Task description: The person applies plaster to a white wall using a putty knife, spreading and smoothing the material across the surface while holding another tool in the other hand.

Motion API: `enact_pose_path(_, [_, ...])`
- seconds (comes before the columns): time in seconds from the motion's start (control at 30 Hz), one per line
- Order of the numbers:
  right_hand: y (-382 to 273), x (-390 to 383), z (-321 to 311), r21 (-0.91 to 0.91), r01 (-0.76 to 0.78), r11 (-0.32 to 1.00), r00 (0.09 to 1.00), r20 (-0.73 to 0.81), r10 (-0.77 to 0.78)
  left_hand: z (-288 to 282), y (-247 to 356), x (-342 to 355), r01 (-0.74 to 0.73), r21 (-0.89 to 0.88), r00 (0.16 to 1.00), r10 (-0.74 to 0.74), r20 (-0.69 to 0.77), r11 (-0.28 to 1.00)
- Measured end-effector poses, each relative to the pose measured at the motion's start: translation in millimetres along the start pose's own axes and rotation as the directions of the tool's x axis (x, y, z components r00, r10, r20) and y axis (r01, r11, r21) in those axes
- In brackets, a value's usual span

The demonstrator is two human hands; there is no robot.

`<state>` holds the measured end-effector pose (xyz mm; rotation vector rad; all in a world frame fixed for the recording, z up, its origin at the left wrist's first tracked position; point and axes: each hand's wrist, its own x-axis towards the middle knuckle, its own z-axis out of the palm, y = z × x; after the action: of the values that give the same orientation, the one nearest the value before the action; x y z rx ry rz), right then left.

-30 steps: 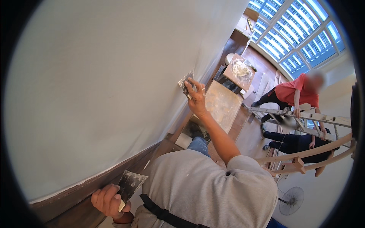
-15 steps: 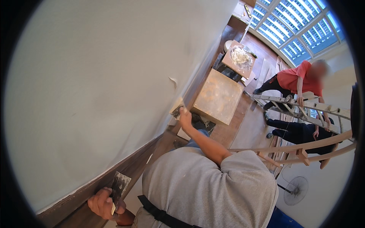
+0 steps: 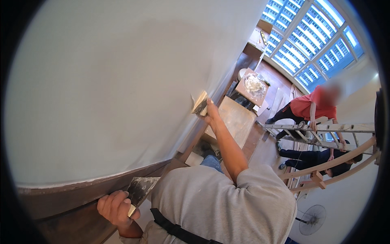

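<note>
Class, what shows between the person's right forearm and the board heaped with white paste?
In the head view, a tan-topped platform shows between the right forearm and the board heaped with white paste.

Scraper (image 3: 142, 189) in left fingers (image 3: 113, 203), second scraper (image 3: 199, 104) in right fingers (image 3: 211, 109) near wall (image 3: 101, 93)

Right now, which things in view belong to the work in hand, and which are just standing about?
In the work:
- scraper in the right hand, by the wall
- second scraper in the left hand
- white paste heap, probably

Apparently just about:
- ladder
- fan
- curved wooden frame
</note>
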<state>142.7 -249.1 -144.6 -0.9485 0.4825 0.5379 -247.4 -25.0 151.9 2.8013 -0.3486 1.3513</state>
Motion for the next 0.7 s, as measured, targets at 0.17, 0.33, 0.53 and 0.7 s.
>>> enact_pose_path(0.17, [-95.6,-73.4,71.1,-0.081,0.364,0.928,0.930,0.091,-0.357,-8.7,-1.4,-1.6,-0.003,-0.081,0.999,0.000,-0.040,0.997])
enact_pose_path(0.33, [-176.5,-170.8,146.7,-0.190,0.712,0.676,0.702,0.152,-0.696,-11.6,-2.8,0.9,-0.025,-0.149,0.995,0.010,-0.103,0.989])
enact_pose_path(0.53, [-252.6,-320.3,248.1,-0.263,0.922,0.284,0.352,0.263,-0.899,-12.0,-11.7,-4.3,-0.121,-0.191,0.980,0.087,-0.179,0.974])
enact_pose_path(0.7, [-300.4,-412.7,313.8,-0.339,0.941,-0.006,0.126,0.367,-0.922,-13.1,-14.1,-7.5,-0.152,-0.172,0.969,0.112,-0.221,0.973])
